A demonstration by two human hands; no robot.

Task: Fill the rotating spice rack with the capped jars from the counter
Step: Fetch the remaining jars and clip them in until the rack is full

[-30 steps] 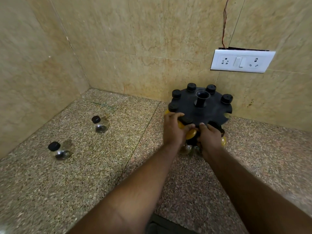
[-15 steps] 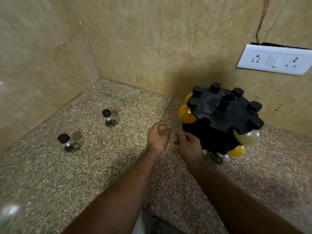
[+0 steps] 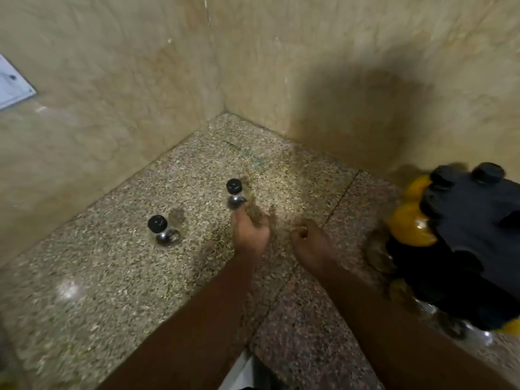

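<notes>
- Where the bench runs into its back corner, we find two loose capped jars standing upright and apart. The far jar is nearer the corner, and the near jar is closer to the bench's left edge.
- Our left hand sits just beside the far jar. Its fingers are smeared by blur, so we cannot tell whether they touch or grip the glass.
- Our right hand hovers over the bench with its fingers loosely curled, grasping nothing.
- The spice rack stands at the bench's right, near the back wall. Black-capped jars are slotted round its rim, and yellow jars bulge on its left side.
- Our right forearm lies between the loose jars and the rack.
- A white plate is fixed to the left wall.
</notes>
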